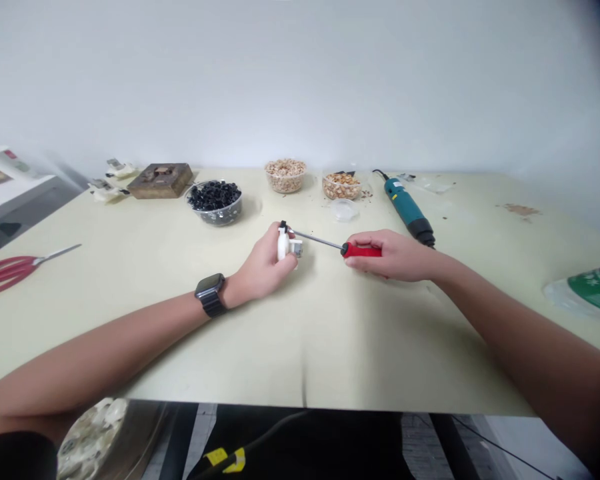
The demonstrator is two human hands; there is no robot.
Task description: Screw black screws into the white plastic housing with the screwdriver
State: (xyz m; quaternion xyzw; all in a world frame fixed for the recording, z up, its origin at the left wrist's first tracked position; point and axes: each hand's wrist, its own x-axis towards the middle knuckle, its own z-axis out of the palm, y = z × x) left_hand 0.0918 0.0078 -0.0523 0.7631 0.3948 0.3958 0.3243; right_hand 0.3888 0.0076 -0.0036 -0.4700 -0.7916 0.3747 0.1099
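Note:
My left hand, with a dark watch on its wrist, grips a small white plastic part that has a black piece on top and a grey metal bit at its side. In my right hand is a screwdriver with a red handle, my fingers wrapped round it. Its thin metal shaft points left, and the tip meets or nearly meets the upper end of the white part near the black piece; exact contact is too small to tell. Both hands are above the middle of the table.
At the back stand tubs of black pieces, small beige pieces and brass-coloured pieces. A teal electric screwdriver lies right. Left are red-handled scissors, a brown block and white parts. A bottle lies far right.

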